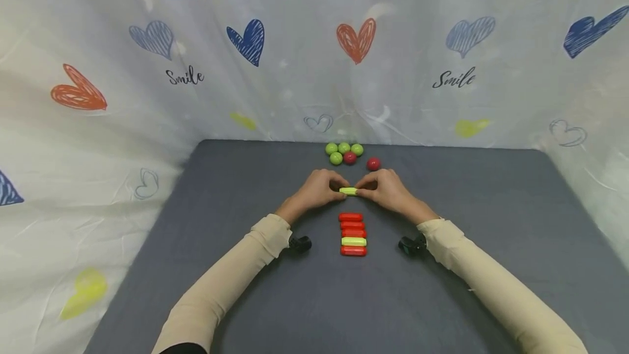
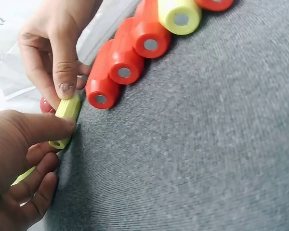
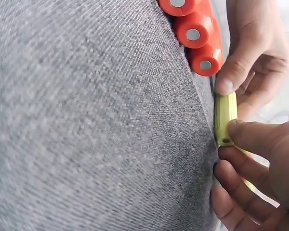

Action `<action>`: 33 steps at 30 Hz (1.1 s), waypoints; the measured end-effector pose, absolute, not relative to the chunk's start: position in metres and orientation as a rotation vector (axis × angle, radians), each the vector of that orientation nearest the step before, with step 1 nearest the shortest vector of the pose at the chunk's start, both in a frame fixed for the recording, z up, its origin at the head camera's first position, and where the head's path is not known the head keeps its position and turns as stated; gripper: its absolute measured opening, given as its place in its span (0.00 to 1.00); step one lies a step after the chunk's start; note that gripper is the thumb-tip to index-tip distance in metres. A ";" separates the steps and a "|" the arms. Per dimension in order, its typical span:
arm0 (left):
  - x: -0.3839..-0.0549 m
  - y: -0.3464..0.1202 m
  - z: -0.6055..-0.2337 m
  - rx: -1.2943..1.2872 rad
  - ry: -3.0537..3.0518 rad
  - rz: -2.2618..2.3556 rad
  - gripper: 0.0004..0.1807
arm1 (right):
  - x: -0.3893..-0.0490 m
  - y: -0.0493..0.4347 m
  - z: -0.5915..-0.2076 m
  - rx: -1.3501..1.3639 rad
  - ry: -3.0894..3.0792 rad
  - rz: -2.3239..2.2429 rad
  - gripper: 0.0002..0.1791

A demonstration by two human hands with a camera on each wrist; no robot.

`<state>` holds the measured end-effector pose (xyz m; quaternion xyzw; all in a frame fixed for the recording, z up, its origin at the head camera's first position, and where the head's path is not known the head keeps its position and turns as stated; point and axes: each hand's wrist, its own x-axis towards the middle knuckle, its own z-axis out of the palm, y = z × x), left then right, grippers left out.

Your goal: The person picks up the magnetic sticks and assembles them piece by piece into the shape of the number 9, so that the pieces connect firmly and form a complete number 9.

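Note:
A short yellow-green rod [image 1: 348,191] is held at its two ends, just above or on the grey table. My left hand [image 1: 321,188] pinches its left end between thumb and fingers. At the other end, my right hand [image 1: 385,188] pinches it the same way. The right wrist view shows a small dark hole in the end of this rod [image 3: 226,115]. Nearer to me lies a column of parallel rods: several red rods [image 1: 352,233] and one yellow-green rod [image 1: 354,242]. Grey discs show in the ends of the red rods [image 2: 127,62] in the left wrist view.
Beyond the hands sit several green balls [image 1: 344,148] and a red ball [image 1: 350,158] in a cluster, with another red ball [image 1: 373,164] to their right. A white curtain [image 1: 295,86] printed with hearts hangs along the back edge of the grey table [image 1: 245,179].

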<state>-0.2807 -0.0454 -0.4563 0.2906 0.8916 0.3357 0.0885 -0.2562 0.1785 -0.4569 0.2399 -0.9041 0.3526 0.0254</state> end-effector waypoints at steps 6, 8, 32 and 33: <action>-0.279 -0.045 -0.457 0.845 2.658 1.032 0.13 | -0.256 0.184 -0.450 0.752 -2.763 1.072 0.06; -0.279 -0.046 -0.456 0.842 2.643 1.094 0.12 | -0.258 0.189 -0.445 0.731 -2.701 1.062 0.07; -0.278 -0.054 -0.455 0.773 2.579 1.242 0.11 | -0.297 0.202 -0.444 0.512 -2.836 0.918 0.19; -0.278 -0.054 -0.455 0.769 2.577 1.247 0.11 | -0.297 0.202 -0.444 0.511 -2.828 0.922 0.18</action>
